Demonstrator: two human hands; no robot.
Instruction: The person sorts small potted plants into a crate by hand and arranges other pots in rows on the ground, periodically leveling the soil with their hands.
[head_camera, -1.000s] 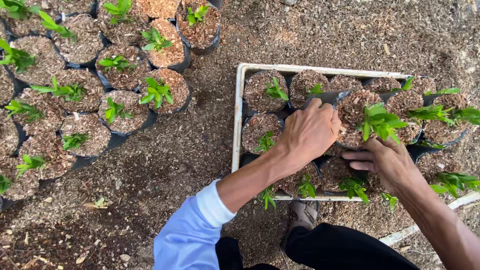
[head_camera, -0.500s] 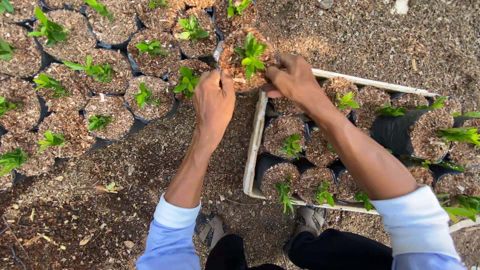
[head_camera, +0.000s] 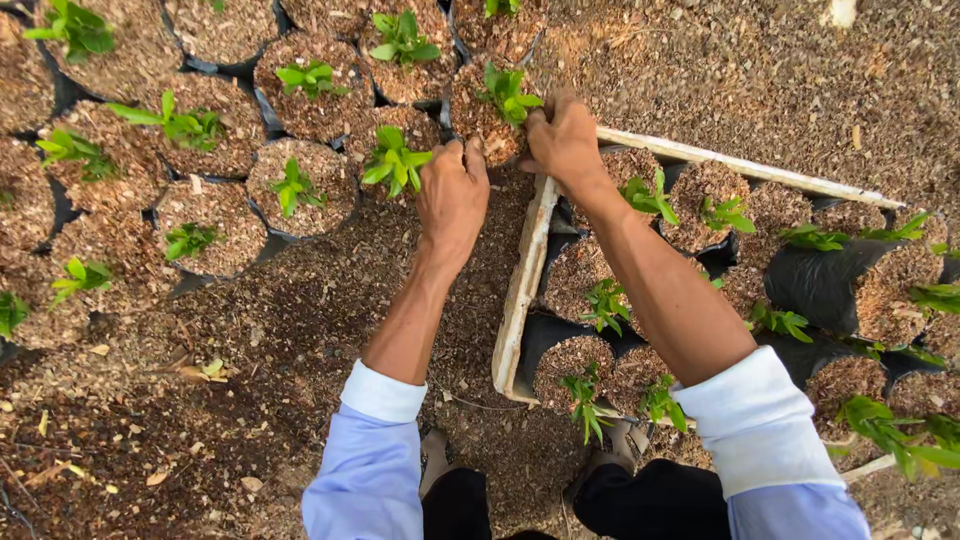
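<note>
Both hands on 1 seedling bag, upper centre of the frame

From the white tray (head_camera: 520, 290) at centre, the left hand (head_camera: 452, 195) and right hand (head_camera: 562, 140) close their fingers around the seedling bag (head_camera: 495, 115); a loose grip could spill soil or bend the sprout.

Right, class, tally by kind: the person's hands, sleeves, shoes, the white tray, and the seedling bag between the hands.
Hands: 2 (left hand, right hand)
Blue sleeves: 2
Shoes: 2
White tray: 1
Seedling bag: 1
Total: 8
</note>
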